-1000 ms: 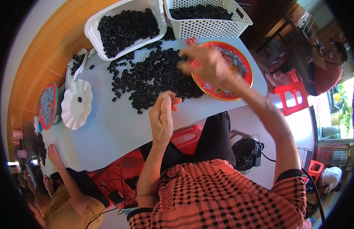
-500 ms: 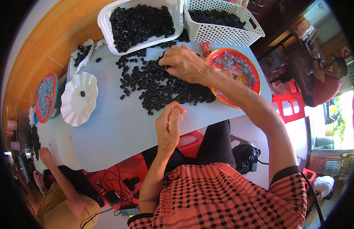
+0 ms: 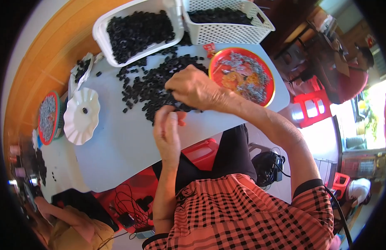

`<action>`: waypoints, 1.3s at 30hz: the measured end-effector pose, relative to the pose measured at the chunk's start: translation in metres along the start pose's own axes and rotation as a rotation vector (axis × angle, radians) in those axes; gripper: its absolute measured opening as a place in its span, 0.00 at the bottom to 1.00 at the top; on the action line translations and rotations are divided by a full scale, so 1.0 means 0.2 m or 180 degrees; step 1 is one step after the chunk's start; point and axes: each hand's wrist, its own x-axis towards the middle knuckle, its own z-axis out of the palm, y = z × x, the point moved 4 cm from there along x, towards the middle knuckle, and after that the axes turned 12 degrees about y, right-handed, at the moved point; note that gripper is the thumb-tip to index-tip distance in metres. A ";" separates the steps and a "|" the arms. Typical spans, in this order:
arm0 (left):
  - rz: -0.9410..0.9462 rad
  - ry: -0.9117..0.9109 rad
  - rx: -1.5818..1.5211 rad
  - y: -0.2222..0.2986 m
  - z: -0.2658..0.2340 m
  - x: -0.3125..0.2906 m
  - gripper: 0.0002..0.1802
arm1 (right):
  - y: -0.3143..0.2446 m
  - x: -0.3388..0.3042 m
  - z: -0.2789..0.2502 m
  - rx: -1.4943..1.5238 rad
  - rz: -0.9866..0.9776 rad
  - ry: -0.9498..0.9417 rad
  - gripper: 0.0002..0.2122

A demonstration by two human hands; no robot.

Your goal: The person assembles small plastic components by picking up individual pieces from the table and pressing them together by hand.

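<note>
A heap of small black ring-like parts is spread over the pale table. Over the heap's near right side, my right hand is closed with fingertips pinched and pointing left; whatever lies between them is hidden. Just below it, at the heap's near edge, my left hand has thumb and fingers curled together, its contents also out of sight. To the right of the heap sits a red round tray with a yellow rim, holding small silvery metal pieces. Far left, a white scalloped dish bears one black part.
At the back stand a white tub and a white perforated basket, both with black parts. A small red packet lies by the tray. Another basket of silvery pieces is at far left. A person in a yellow top sits lower left.
My right hand has come back from the heap's far side toward my left hand. The left hand has shifted slightly. The whole view has tilted and moved a little.
</note>
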 end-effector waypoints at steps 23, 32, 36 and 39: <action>-0.1770 -0.0709 -0.1577 -0.11 0.30 -0.09 0.12 | 0.56 -0.60 -0.43 -0.1523 0.1399 0.0425 0.06; -0.1901 -0.0818 -0.1553 -0.10 0.32 -0.13 0.09 | 0.60 -0.59 -0.54 -0.0105 0.2134 0.1218 0.08; -0.1829 -0.0754 -0.1465 -0.11 0.30 -0.12 0.10 | 0.55 -0.59 -0.54 -0.0124 0.2005 0.0778 0.07; -0.1790 -0.0803 -0.1435 -0.12 0.29 -0.12 0.10 | 0.50 -0.57 -0.50 0.0012 0.1679 0.0500 0.06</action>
